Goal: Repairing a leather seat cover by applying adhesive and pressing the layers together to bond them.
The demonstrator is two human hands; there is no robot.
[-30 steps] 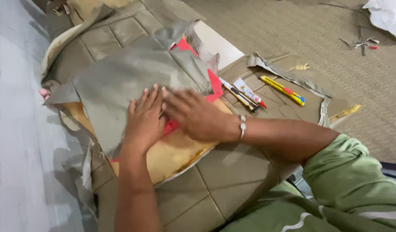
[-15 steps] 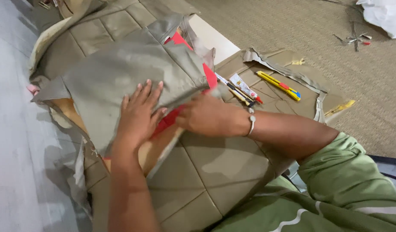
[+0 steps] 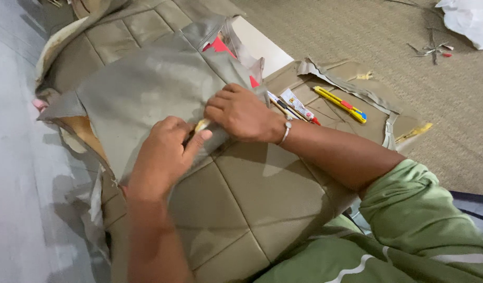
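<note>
Moved: both hands have slid from lying flat on the grey sheet to pinching at its lower edge; the red piece, half a second ago showing beside the fingers, is now mostly covered
Packages: small white carton with red and yellow print lies flat on the tan offcut, just right of the right wrist, beside a pencil
Marker tool: long yellow cutter with red and blue bands lies slantwise farther right on the same offcut
Red piece: red sheet peeks from under the grey sheet's top corner
Grey sheet: loose grey leatherette sheet lies spread over the quilted cover, its lower edge under both hands
Left hand: left hand curled, thumb pressed toward a small pale yellowish object at the sheet's edge; whether it grips that object I cannot tell
Right hand: right hand clenched, knuckles up, fingers pinching the sheet's edge just beside the left thumb; a bracelet sits at the wrist
Surface: quilted olive-grey seat cover with stitched squares, foam showing at its left edge
Room: woven beige mat with scraps at upper right; pale grey floor along the left
</note>
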